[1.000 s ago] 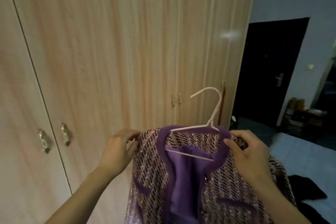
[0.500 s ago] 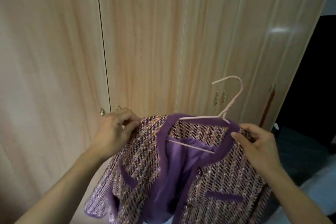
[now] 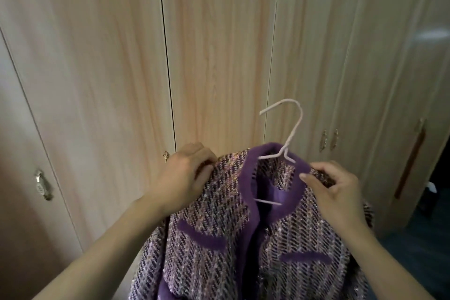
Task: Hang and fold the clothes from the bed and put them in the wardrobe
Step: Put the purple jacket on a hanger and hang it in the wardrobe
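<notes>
Now left hand [image 3: 181,178] and right hand [image 3: 333,192] each pinch the jacket's [image 3: 231,238] shoulders (on a hanger [image 3: 283,151]).

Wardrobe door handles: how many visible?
4: one far left, one small by the left hand, a pair right of the hanger. The hand may hide another.

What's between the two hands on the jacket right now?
In the head view, the jacket's purple collar and the white hanger sit between the left hand and right hand.
</notes>
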`<state>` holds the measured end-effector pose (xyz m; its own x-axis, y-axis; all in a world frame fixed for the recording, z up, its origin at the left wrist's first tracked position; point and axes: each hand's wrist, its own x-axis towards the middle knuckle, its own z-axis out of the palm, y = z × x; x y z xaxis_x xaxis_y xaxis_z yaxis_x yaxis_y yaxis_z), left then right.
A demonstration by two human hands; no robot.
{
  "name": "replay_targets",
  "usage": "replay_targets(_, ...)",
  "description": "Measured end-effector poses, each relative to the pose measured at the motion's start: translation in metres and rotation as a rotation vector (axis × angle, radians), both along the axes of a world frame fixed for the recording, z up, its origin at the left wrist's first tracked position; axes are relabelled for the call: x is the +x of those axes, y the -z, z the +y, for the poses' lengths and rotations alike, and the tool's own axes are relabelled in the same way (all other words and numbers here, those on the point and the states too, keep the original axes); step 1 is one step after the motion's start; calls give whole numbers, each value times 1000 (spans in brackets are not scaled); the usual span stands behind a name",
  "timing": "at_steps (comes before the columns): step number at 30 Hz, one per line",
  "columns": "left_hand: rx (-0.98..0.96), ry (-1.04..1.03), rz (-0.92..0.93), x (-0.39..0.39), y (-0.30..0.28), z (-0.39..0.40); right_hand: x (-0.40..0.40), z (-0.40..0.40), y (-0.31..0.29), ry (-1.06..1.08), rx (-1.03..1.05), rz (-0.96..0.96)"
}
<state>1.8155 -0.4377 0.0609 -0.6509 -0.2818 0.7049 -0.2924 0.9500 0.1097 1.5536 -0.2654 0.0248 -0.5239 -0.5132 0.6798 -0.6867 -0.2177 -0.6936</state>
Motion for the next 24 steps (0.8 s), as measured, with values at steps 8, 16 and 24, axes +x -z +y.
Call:
replay_targets(8,-68,55,-22,-21,-2,5,-5,-6,-10,-46,-7,-53)
replay_targets(16,-86,-94,123,-32,20,1,-13,-17,-13,-98,113,-33)
replay_targets(24,-72,-203,257,-15,37,-12,-37,-10,-20,-49,410,192)
